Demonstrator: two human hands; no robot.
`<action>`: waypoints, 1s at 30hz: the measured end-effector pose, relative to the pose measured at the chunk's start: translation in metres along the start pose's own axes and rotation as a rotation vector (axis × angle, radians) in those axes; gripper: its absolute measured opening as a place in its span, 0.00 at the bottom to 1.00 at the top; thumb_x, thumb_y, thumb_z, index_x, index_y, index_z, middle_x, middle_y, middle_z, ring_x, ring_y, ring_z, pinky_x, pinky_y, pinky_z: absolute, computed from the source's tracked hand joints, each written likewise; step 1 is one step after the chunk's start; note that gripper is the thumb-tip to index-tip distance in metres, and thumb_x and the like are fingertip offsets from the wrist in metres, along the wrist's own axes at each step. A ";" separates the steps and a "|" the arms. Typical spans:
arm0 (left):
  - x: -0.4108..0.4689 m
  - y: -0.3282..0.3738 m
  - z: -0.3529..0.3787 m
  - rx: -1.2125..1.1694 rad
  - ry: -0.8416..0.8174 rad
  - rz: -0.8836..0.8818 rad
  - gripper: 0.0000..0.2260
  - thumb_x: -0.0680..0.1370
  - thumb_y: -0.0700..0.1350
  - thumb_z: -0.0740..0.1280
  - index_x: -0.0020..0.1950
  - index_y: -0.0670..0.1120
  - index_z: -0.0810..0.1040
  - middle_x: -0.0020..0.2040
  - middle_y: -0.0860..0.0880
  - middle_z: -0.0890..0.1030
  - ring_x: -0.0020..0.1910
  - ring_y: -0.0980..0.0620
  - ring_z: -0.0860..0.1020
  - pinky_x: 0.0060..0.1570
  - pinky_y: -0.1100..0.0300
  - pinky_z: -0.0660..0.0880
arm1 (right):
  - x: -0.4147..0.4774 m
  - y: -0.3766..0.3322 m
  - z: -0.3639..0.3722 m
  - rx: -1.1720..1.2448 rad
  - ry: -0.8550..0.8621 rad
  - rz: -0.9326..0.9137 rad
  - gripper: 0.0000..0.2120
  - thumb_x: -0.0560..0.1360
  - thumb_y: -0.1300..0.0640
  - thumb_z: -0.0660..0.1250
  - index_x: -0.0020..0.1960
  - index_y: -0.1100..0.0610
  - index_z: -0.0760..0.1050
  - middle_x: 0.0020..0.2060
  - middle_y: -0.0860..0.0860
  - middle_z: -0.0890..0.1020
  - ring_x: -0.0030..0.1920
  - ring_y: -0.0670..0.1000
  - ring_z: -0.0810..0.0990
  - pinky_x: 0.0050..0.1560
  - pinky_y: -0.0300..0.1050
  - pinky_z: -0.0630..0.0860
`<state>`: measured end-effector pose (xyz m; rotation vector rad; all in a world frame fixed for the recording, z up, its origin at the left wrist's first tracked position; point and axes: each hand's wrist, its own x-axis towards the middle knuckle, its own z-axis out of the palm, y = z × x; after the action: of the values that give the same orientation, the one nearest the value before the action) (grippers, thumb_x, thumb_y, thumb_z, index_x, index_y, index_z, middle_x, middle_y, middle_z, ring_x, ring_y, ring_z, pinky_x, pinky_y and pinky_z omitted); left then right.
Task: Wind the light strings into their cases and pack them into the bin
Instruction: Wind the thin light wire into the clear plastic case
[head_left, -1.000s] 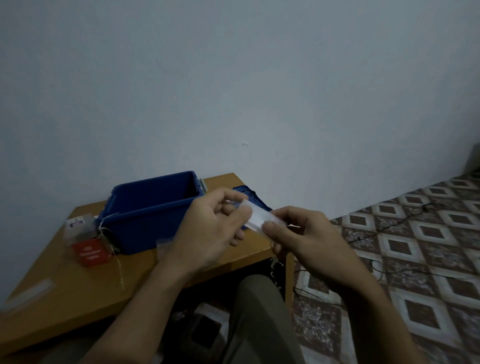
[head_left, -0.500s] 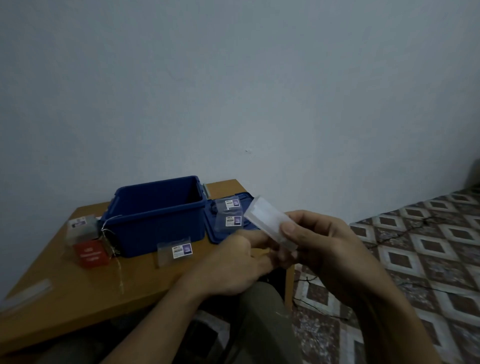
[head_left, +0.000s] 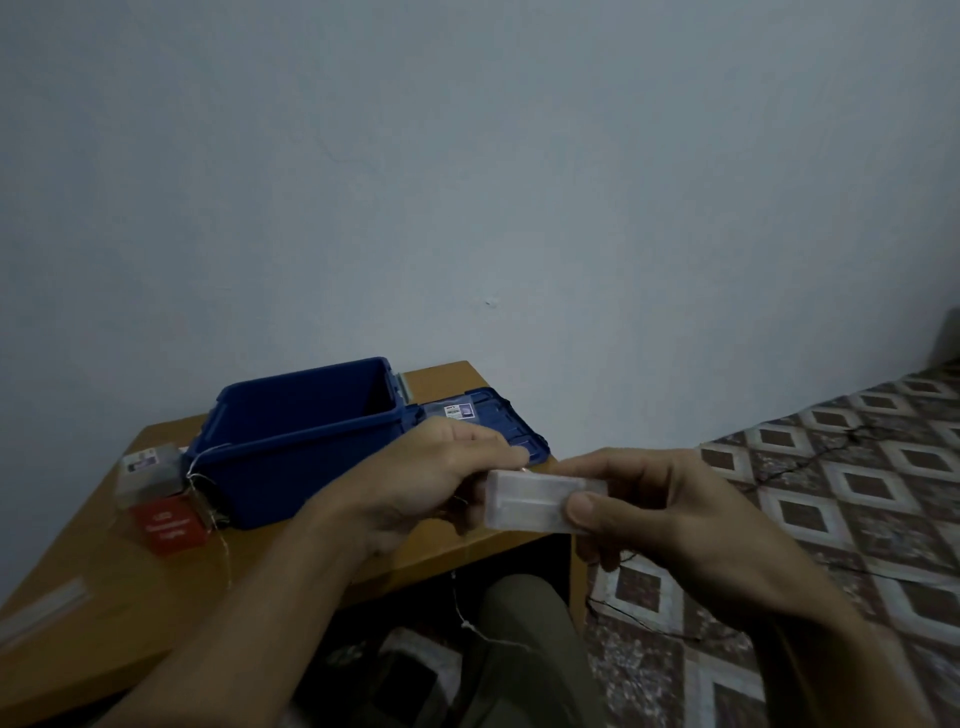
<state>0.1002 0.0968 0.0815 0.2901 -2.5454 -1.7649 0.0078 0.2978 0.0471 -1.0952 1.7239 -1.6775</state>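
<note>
Now lifted from below the table edge to the left end of the translucent white rectangular plastic case (head_left: 540, 500), left hand (head_left: 415, 483), where half a second ago it sat lower, under the case; case itself turned from a tilted, upward-pointing pose to lying level between both hands. Right hand (head_left: 670, 514) clamped on the case's right end, thumb (head_left: 584, 512) pressed flat on the near face, other fingers curled behind and beneath. Left fingers drawn together at the case's left end, seemingly pinching something thin there; exactly what, cannot tell from the blur. Thin pale wire light string (head_left: 470, 618) hanging down below the hands, past the table edge, toward the olive-trousered lap (head_left: 524, 660). Open deep-blue plastic bin (head_left: 291, 441) standing on the light-brown wooden table (head_left: 130, 613), just behind the left hand, its inside dark and unreadable. Blue hinged lid (head_left: 519, 431) lying open to the bin's right, carrying a small clear packet with a printed label (head_left: 460, 410). Left of the bin, touching or nearly touching its corner, a clear small box (head_left: 148, 470) stacked over a red labelled card (head_left: 169, 525), with fine wire trailing forward across the tabletop. Dark cables lying on the brown-and-white diamond-patterned tile floor (head_left: 857, 493) at right. Plain pale grey-blue wall (head_left: 467, 182) behind everything.
</note>
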 end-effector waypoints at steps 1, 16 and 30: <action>0.001 0.002 0.001 0.006 0.012 -0.018 0.14 0.78 0.47 0.69 0.34 0.46 0.76 0.28 0.48 0.69 0.25 0.53 0.67 0.26 0.62 0.63 | 0.001 0.001 0.002 -0.043 0.027 0.006 0.11 0.74 0.56 0.73 0.56 0.56 0.84 0.37 0.57 0.85 0.36 0.51 0.81 0.38 0.44 0.78; -0.009 0.002 0.031 -0.083 0.276 0.062 0.14 0.80 0.48 0.67 0.46 0.38 0.83 0.31 0.47 0.75 0.21 0.56 0.65 0.22 0.65 0.61 | 0.013 0.020 0.012 -0.417 0.351 -0.016 0.12 0.77 0.53 0.71 0.60 0.50 0.81 0.35 0.47 0.86 0.37 0.42 0.84 0.41 0.43 0.81; -0.011 -0.014 0.054 -0.410 0.303 -0.033 0.24 0.80 0.59 0.63 0.50 0.38 0.81 0.29 0.50 0.70 0.22 0.56 0.61 0.22 0.63 0.56 | 0.017 0.019 0.021 0.046 0.429 -0.077 0.07 0.77 0.59 0.71 0.54 0.56 0.83 0.39 0.58 0.86 0.37 0.54 0.83 0.45 0.52 0.82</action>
<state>0.1059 0.1443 0.0504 0.5331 -1.9363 -2.0171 0.0113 0.2705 0.0295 -0.8310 1.9010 -2.1072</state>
